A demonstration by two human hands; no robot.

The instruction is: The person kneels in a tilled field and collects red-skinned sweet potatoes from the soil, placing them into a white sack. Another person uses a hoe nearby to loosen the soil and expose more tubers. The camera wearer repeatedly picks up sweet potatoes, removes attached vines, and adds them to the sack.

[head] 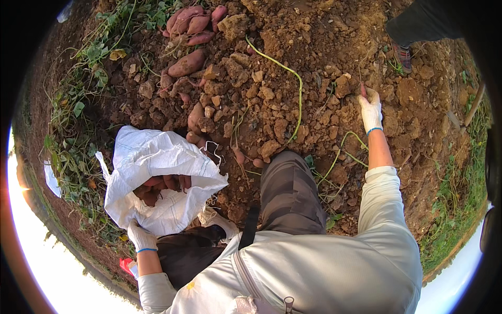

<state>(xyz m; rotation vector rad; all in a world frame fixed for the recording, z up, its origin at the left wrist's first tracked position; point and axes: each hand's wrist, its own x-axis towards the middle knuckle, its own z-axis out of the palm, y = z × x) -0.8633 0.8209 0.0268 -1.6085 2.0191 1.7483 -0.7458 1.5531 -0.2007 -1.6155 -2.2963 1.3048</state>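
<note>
My left hand [141,237], in a white knitted glove with a blue cuff edge, grips the near rim of a white woven sack [157,151]. The sack's mouth gapes toward me, and several sweet potatoes [162,184] show inside it. Out to the right, my gloved right hand [370,108] pinches a small, thin sweet potato [363,89] with a long root trailing from its tip. Beyond the sack, a large sweet potato [188,63] lies on the soil, and a cluster of sweet potatoes [190,21] sits farther off. The sack hides part of the ground beneath it.
Brown clods [235,72] cover the ground, crossed by a green vine stem [300,86]. Leafy vines [94,59] run along the left. Another person's shoe [402,59] and dark trouser leg stand at upper right. A wooden-handled tool [473,104] lies at the right edge.
</note>
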